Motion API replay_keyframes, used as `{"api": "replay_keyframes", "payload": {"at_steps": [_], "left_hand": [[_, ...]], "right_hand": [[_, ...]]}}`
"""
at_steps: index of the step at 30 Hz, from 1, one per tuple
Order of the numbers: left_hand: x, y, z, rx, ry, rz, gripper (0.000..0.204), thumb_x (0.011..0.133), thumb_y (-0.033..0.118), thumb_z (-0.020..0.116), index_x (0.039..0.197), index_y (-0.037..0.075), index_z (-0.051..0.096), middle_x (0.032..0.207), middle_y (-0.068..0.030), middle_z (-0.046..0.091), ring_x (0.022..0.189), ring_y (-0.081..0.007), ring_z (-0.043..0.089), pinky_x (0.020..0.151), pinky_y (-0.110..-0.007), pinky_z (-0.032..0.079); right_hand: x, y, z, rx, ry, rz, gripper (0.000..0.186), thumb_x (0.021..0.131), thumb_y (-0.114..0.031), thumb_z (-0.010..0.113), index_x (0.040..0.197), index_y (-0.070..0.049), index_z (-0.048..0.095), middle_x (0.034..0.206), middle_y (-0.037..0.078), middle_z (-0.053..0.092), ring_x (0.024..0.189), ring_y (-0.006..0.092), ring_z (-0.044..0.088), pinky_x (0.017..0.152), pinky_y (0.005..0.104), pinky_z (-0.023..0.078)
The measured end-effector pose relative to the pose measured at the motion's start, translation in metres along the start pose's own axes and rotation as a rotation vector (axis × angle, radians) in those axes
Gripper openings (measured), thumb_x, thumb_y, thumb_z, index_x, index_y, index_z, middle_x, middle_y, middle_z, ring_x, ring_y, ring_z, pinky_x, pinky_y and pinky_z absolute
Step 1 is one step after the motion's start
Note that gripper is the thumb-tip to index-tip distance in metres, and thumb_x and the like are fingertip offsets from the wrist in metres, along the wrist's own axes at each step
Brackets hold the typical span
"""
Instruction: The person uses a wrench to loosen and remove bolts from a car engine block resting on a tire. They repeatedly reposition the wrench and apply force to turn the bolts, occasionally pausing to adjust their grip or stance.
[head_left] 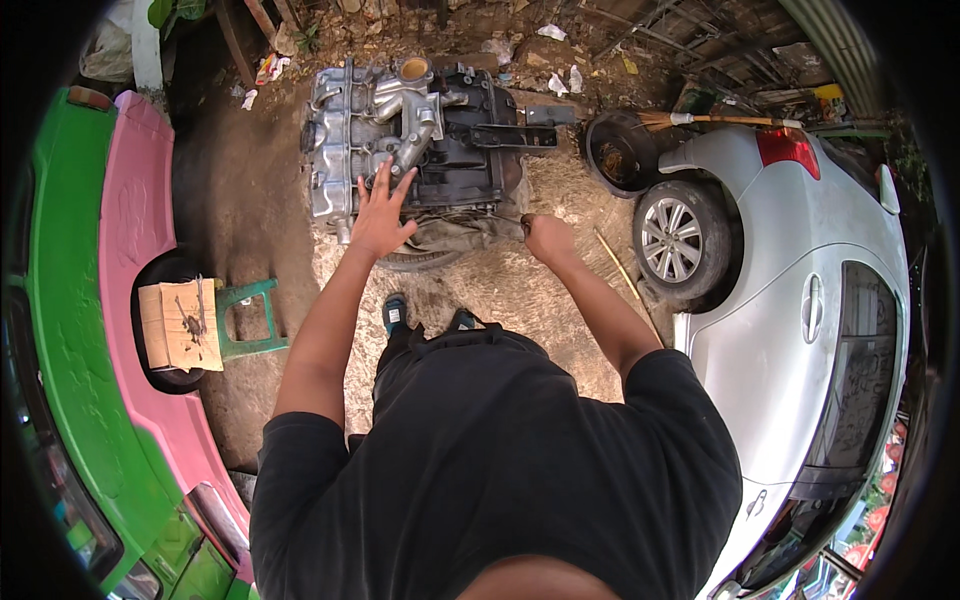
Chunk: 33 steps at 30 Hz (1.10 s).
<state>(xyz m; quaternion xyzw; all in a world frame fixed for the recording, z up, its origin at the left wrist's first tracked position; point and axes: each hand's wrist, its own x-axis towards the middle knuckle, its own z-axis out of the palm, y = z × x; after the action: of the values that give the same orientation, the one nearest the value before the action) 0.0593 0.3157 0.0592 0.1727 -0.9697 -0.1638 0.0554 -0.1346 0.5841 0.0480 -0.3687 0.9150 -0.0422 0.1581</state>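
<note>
A car engine [462, 150], with a silvery cylinder head side and a dark block side, lies in front of me. My left hand [380, 218] is spread open at the near edge of its silvery part, fingertips by the metal pipe casting [412, 135]. My right hand [548, 238] is closed in a fist near the engine's lower right corner, round the end of a thin rod-like tool [508, 219] that points toward the engine. The tool's head and exact kind cannot be made out. Below the engine's near edge, a grey cloth [450, 234] lies over a tyre [420, 262].
A silver car [770, 230] stands at right, its wheel [683, 240] near a black basin [620, 152]. At left is a green and pink vehicle [140, 190]. Cardboard [180, 325] lies over a green plastic stool [255, 318]. A thin stick [625, 275] lies on the concrete.
</note>
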Motion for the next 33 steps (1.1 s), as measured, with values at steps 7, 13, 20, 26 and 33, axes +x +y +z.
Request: {"api": "replay_keyframes", "payload": {"at_steps": [7,13,20,26,33], "left_hand": [[0.0,-0.002,0.001,0.03,-0.034,-0.008,0.092,0.079,0.036,0.066,0.156,0.03,0.016,0.163,-0.0146,0.002,0.151,-0.0312,0.005,0.12,-0.058,0.004],[0.0,-0.003,0.001,0.015,-0.027,-0.001,0.093,0.078,0.035,0.066,0.156,0.029,0.017,0.163,-0.0153,0.003,0.151,-0.0321,0.006,0.12,-0.058,0.005],[0.0,-0.005,0.003,-0.011,-0.006,0.02,0.093,0.077,0.034,0.067,0.156,0.029,0.018,0.163,-0.0161,0.004,0.151,-0.0325,0.006,0.119,-0.059,0.005],[0.0,-0.005,0.003,-0.014,-0.012,0.018,0.094,0.077,0.034,0.067,0.156,0.027,0.018,0.163,-0.0166,0.004,0.151,-0.033,0.006,0.119,-0.06,0.004],[0.002,-0.003,0.001,-0.03,-0.017,0.013,0.094,0.075,0.032,0.068,0.156,0.027,0.02,0.162,-0.0167,0.004,0.151,-0.0323,0.007,0.119,-0.059,0.003]], "right_hand": [[0.021,-0.009,-0.018,-0.171,-0.099,-0.099,0.022,0.087,-0.013,0.053,0.097,-0.003,0.071,0.095,0.021,0.07,0.09,0.0367,0.069,0.076,0.0448,0.056],[0.032,-0.03,-0.034,-0.283,-0.143,-0.11,0.024,0.089,-0.012,0.052,0.102,-0.003,0.069,0.104,0.019,0.07,0.096,0.0334,0.069,0.081,0.0418,0.056],[0.029,-0.035,-0.038,-0.341,-0.189,-0.099,0.023,0.089,-0.013,0.054,0.101,-0.007,0.072,0.104,0.015,0.071,0.097,0.0291,0.07,0.08,0.0389,0.057],[0.029,-0.063,-0.032,-0.386,-0.157,-0.166,0.021,0.089,-0.013,0.055,0.096,-0.009,0.075,0.1,0.012,0.073,0.093,0.0275,0.072,0.074,0.0382,0.058],[0.035,-0.054,-0.037,-0.386,-0.131,-0.146,0.02,0.088,-0.011,0.057,0.097,-0.009,0.075,0.101,0.012,0.073,0.094,0.0269,0.072,0.075,0.038,0.059]]}}
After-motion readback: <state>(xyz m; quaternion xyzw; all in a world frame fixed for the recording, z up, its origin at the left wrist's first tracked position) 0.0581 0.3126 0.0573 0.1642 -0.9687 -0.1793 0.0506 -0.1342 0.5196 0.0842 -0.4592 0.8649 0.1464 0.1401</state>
